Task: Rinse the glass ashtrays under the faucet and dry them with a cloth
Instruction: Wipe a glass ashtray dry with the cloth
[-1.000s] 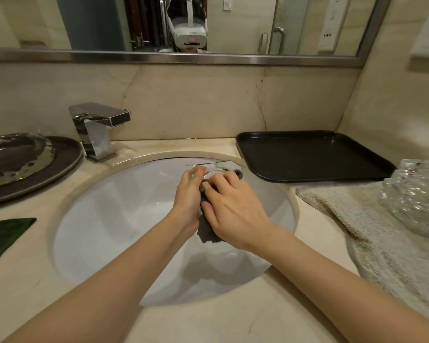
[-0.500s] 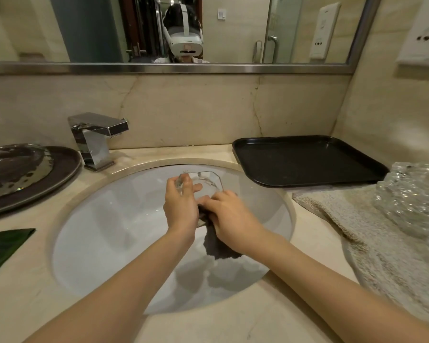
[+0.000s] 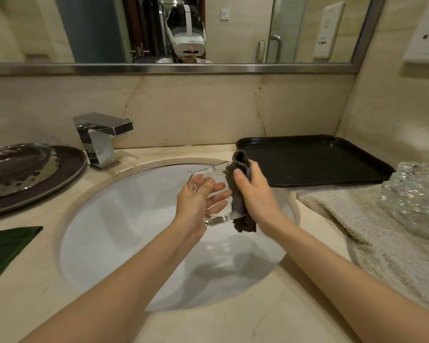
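— Where's the ashtray (image 3: 214,194) now?

— Up over the sink (image 3: 124,219), held on edge between both hands, well clear of the faucet (image 3: 102,137), which isn't running. The left hand (image 3: 196,201) backs it with fingers spread flat against the glass, so that grip is wide, more a brace than a clasp.

— And the right?

— The right hand (image 3: 254,194) is curled tight round the grey cloth (image 3: 240,184), pressing it onto the right-hand side of the ashtray.

— So, drying. How would you do it well?

— I'd say turn the glass a bit at a time against the cloth, work into the hollow and the corners, and keep it over the sink; wet glass against a flat palm could slip.

— Then?

— The black tray (image 3: 307,159) on the bench (image 3: 233,325) looks the likely place for it, though that's my guess.
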Action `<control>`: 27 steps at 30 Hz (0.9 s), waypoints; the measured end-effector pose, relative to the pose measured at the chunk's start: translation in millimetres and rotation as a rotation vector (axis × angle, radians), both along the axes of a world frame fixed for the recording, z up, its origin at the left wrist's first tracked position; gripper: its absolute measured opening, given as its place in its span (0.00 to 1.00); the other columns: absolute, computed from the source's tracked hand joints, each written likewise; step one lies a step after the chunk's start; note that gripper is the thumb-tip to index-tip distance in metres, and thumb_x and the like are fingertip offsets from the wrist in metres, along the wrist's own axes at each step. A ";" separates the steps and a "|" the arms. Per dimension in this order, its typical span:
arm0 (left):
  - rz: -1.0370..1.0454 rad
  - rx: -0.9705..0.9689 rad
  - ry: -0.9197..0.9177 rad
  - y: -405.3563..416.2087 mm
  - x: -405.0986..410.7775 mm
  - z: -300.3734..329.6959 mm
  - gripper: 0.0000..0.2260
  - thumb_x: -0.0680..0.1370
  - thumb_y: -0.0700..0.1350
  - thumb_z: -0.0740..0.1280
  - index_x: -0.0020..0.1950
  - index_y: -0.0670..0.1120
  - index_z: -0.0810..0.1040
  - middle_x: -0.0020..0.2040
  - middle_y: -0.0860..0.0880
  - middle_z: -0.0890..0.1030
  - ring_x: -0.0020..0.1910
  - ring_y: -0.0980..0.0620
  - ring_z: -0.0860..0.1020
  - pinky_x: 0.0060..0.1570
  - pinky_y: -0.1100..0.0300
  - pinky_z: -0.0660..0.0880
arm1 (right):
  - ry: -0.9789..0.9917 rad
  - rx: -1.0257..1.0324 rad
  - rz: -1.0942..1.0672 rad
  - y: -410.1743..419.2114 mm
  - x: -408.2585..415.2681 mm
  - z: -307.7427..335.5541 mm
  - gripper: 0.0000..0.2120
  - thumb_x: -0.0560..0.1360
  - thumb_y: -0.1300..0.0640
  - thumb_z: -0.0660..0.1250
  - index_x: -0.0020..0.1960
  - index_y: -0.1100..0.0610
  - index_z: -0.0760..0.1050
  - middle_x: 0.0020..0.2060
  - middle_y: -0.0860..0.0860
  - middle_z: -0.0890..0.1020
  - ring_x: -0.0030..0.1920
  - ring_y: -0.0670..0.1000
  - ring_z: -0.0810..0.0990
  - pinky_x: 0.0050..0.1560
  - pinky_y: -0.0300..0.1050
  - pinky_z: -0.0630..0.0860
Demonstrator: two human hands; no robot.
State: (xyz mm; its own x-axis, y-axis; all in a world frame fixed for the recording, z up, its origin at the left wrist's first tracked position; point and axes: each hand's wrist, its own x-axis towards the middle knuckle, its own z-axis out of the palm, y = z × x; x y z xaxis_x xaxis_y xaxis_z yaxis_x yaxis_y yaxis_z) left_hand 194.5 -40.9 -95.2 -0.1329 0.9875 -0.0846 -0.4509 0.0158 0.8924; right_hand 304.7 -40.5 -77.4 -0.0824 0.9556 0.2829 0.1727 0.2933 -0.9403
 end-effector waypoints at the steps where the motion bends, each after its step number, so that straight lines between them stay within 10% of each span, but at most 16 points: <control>1: -0.026 0.016 0.026 0.4 -2.0 -0.1 0.05 0.80 0.40 0.62 0.52 0.49 0.70 0.41 0.46 0.81 0.35 0.52 0.83 0.34 0.61 0.79 | 0.061 -0.083 0.022 1.3 0.8 4.4 0.10 0.81 0.56 0.55 0.59 0.57 0.69 0.48 0.55 0.78 0.46 0.49 0.77 0.48 0.42 0.74; 8: -0.158 -0.043 -0.028 2.0 5.4 1.6 0.05 0.79 0.39 0.63 0.45 0.47 0.73 0.37 0.50 0.79 0.32 0.55 0.77 0.31 0.62 0.77 | 0.634 -0.594 0.188 -4.2 18.2 11.1 0.28 0.78 0.38 0.52 0.48 0.59 0.80 0.46 0.57 0.84 0.49 0.56 0.82 0.53 0.52 0.76; 11: -0.107 -0.082 -0.123 2.9 5.6 1.4 0.06 0.78 0.42 0.65 0.54 0.46 0.76 0.49 0.46 0.83 0.49 0.46 0.81 0.45 0.54 0.79 | 0.786 -0.647 0.260 -11.9 4.6 5.1 0.29 0.78 0.39 0.53 0.44 0.59 0.84 0.48 0.57 0.84 0.52 0.56 0.82 0.59 0.51 0.75; 27: 0.113 -0.137 -0.189 7.9 -6.0 0.5 0.08 0.80 0.41 0.63 0.59 0.46 0.69 0.51 0.46 0.79 0.49 0.46 0.79 0.40 0.52 0.78 | 0.821 -0.596 0.253 -9.5 16.0 22.1 0.14 0.77 0.55 0.60 0.54 0.62 0.78 0.43 0.56 0.83 0.39 0.52 0.83 0.41 0.43 0.81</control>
